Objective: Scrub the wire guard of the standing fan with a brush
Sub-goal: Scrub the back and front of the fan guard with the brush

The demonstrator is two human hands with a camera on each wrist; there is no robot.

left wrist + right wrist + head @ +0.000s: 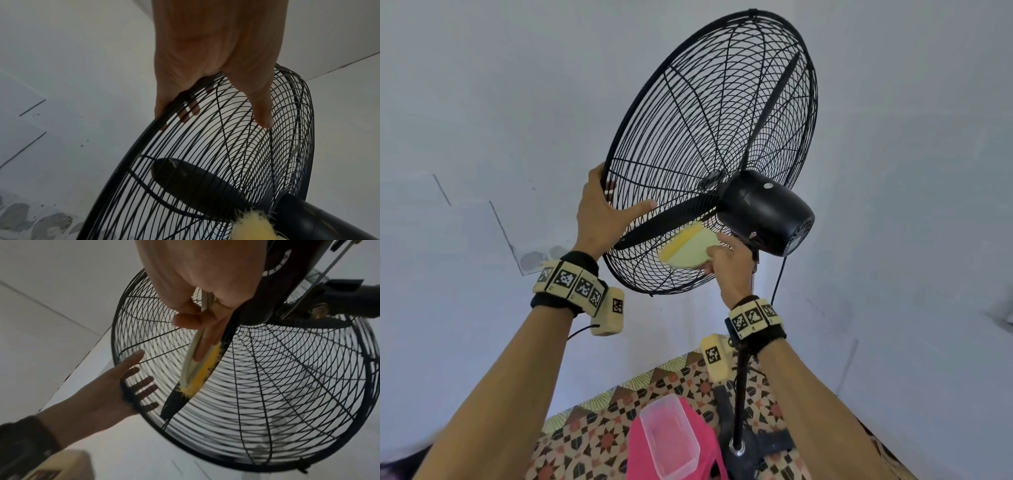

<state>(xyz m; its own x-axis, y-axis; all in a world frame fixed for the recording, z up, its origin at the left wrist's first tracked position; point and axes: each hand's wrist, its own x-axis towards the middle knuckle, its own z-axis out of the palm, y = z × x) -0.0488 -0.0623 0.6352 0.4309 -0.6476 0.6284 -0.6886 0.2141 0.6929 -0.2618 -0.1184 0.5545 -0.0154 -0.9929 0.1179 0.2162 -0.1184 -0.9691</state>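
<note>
The black standing fan's wire guard [709, 137] tilts above me, seen from behind, with the black motor housing [763, 212] at its centre. My left hand [602, 212] grips the guard's rim at the lower left, fingers hooked over the front and thumb lying across the rear wires [261, 116]. My right hand [729, 263] holds a pale green brush [688, 248] with yellow bristles [205, 369], pressed against the rear wires just below the motor. A black blade [195, 181] shows through the guard.
The fan's pole [739, 394] drops to a base on the patterned floor [592, 431]. A pink stool [640, 445] with a clear plastic tub [667, 438] stands below my arms. Plain pale walls surround the fan. A power cord [779, 277] hangs behind the motor.
</note>
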